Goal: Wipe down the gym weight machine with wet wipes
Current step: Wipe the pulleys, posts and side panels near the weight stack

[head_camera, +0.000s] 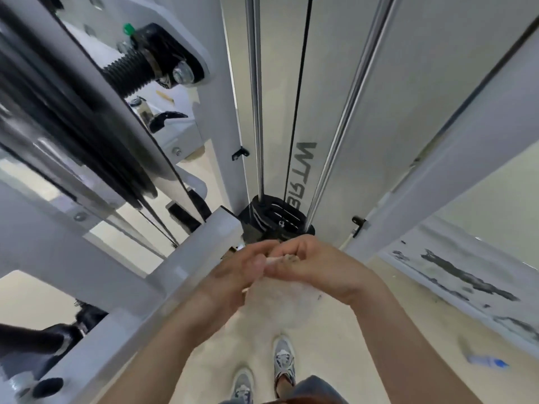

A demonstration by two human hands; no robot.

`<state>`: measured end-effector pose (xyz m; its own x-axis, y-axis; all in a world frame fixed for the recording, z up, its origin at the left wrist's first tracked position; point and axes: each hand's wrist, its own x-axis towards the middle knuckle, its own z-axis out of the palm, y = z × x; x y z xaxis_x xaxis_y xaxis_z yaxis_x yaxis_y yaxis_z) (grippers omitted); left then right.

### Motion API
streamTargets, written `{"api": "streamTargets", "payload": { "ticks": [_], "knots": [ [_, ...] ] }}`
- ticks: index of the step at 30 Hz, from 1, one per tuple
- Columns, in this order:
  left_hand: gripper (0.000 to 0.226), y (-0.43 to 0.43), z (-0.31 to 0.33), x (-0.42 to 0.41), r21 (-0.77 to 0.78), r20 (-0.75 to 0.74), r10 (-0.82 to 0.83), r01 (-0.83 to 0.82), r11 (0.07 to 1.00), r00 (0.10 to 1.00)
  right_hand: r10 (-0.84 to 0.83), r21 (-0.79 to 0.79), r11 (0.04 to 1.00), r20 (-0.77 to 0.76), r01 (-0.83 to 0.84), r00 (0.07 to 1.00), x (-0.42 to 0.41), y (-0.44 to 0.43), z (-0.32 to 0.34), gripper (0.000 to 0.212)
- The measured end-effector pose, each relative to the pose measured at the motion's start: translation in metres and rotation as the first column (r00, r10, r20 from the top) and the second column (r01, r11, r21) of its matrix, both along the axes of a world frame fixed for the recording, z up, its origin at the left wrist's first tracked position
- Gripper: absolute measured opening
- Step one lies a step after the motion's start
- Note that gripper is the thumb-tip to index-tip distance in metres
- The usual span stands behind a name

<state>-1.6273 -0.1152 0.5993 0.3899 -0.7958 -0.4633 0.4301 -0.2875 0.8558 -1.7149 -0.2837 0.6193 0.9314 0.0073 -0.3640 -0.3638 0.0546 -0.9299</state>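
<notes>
Left hand (233, 275): curled, pinching one edge of the wet wipe against the thumb, close in front of the body.
Right hand (318, 266): curled too, fingertips meeting the left's, pinching the opposite edge; probably to pull the sheet open or fold it to a fresh face.
Wet wipe (287, 298): thin white sheet, bunched between both hands, the rest hanging loose below them; not touching the machine.
Frame beam (175, 275): grey-white bar just beside the left hand, slanting down-left; likely the nearest surface to wipe.
Weight stack (277, 218): black plates just beyond the fingertips, between chrome guide rods (256, 112), cable (295, 112) rising from the middle.
Pulley (87, 135): black wheel, well up and left of the hands.
Shoes (284, 363): grey pair below the hands, on pale floor.
Bottle (487, 361): blue-capped, blurred, lying on the floor well right of the right hand.
Stage: wipe being readied, wiping contact not yet made.
</notes>
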Motion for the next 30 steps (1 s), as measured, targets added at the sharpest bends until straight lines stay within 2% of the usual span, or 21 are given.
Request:
{"api": "streamTargets", "payload": {
  "ticks": [1,2,4,6,8,11,12,13,14,15,16,17,18,19,21,22,23,24,27,28,30],
  "knots": [
    [0.043,-0.002,-0.001,0.0,-0.002,-0.071,0.003,-0.003,1.0,0.997,-0.034,-0.073,0.997,-0.018,0.033,0.999,-0.005,0.001,0.003,0.009],
    [0.034,-0.004,-0.002,-0.002,0.016,-0.082,0.015,-0.014,1.0,0.997,-0.098,-0.155,0.984,-0.033,0.092,0.995,-0.01,0.001,0.006,0.01],
    [0.022,-0.008,-0.004,-0.007,0.011,-0.035,0.074,-0.074,0.997,0.997,-0.251,-0.332,0.916,-0.036,0.226,0.967,-0.022,-0.003,0.011,0.008],
    [0.023,-0.013,-0.006,-0.008,-0.039,-0.059,0.196,-0.198,0.979,0.979,-0.378,-0.436,0.832,0.008,0.344,0.926,-0.037,-0.005,0.02,0.006],
    [0.024,-0.019,-0.003,-0.01,-0.13,-0.177,0.271,-0.295,0.947,0.946,-0.482,-0.503,0.745,0.048,0.438,0.875,-0.053,-0.004,0.024,0.01],
    [0.033,-0.027,0.009,-0.024,-0.19,-0.308,0.25,-0.317,0.929,0.918,-0.611,-0.645,0.577,0.065,0.5,0.789,-0.074,0.003,0.018,0.015],
    [0.036,-0.029,0.013,-0.03,-0.192,-0.323,0.225,-0.297,0.935,0.919,-0.652,-0.643,0.56,0.048,0.523,0.757,-0.082,0.005,0.016,0.014],
    [0.038,-0.03,0.017,-0.036,-0.19,-0.321,0.198,-0.268,0.944,0.926,-0.688,-0.574,0.586,0.022,0.573,0.725,-0.09,0.008,0.013,0.012],
    [0.038,-0.03,0.02,-0.041,-0.18,-0.308,0.179,-0.242,0.953,0.935,-0.719,-0.43,0.628,-0.003,0.648,0.695,-0.097,0.011,0.012,0.012],
    [0.035,-0.029,0.023,-0.044,-0.163,-0.281,0.167,-0.218,0.962,0.945,-0.745,-0.197,0.659,-0.038,0.726,0.666,-0.104,0.015,0.01,0.015],
    [0.031,-0.027,0.026,-0.047,-0.143,-0.254,0.149,-0.189,0.971,0.956,-0.764,0.095,0.631,-0.095,0.77,0.638,-0.11,0.018,0.007,0.018],
    [0.025,-0.025,0.028,-0.048,-0.138,-0.24,0.116,-0.152,0.979,0.964,-0.775,0.337,0.548,-0.139,0.766,0.616,-0.115,0.023,0.003,0.018],
    [0.022,-0.022,0.029,-0.049,-0.133,-0.238,0.079,-0.113,0.985,0.968,-0.794,0.478,0.454,-0.166,0.752,0.585,-0.12,0.028,-0.003,0.018],
    [0.02,-0.02,0.03,-0.05,-0.13,-0.241,0.055,-0.088,0.988,0.969,-0.812,0.547,0.391,-0.173,0.74,0.557,-0.124,0.034,-0.007,0.017],
    [0.023,-0.017,0.03,-0.049,-0.114,-0.245,0.053,-0.083,0.99,0.968,-0.842,0.619,0.31,-0.173,0.722,0.51,-0.133,0.04,-0.018,0.018],
    [0.028,-0.015,0.03,-0.048,-0.107,-0.241,0.06,-0.087,0.99,0.969,-0.849,0.616,0.301,-0.174,0.728,0.498,-0.138,0.041,-0.022,0.03],
    [0.031,-0.015,0.03,-0.048,-0.105,-0.23,0.066,-0.092,0.99,0.971,-0.849,0.567,0.318,-0.186,0.76,0.494,-0.142,0.042,-0.023,0.038],
    [0.029,-0.014,0.031,-0.048,-0.099,-0.204,0.079,-0.101,0.99,0.976,-0.845,0.481,0.357,-0.198,0.8,0.496,-0.147,0.04,-0.024,0.036],
    [0.018,-0.016,0.035,-0.041,-0.113,-0.067,0.129,-0.136,0.984,0.989,-0.818,0.262,0.482,-0.205,0.836,0.537,-0.161,0.028,-0.025,0.012],
    [0.02,-0.019,0.038,-0.038,-0.13,-0.02,0.12,-0.122,0.984,0.993,-0.813,0.227,0.507,-0.196,0.832,0.549,-0.164,0.023,-0.024,0.01],
    [0.027,-0.026,0.045,-0.033,-0.158,0.082,0.034,-0.02,0.987,0.996,-0.805,0.226,0.535,-0.155,0.814,0.573,-0.166,0.012,-0.018,0.021]
  ]
}}
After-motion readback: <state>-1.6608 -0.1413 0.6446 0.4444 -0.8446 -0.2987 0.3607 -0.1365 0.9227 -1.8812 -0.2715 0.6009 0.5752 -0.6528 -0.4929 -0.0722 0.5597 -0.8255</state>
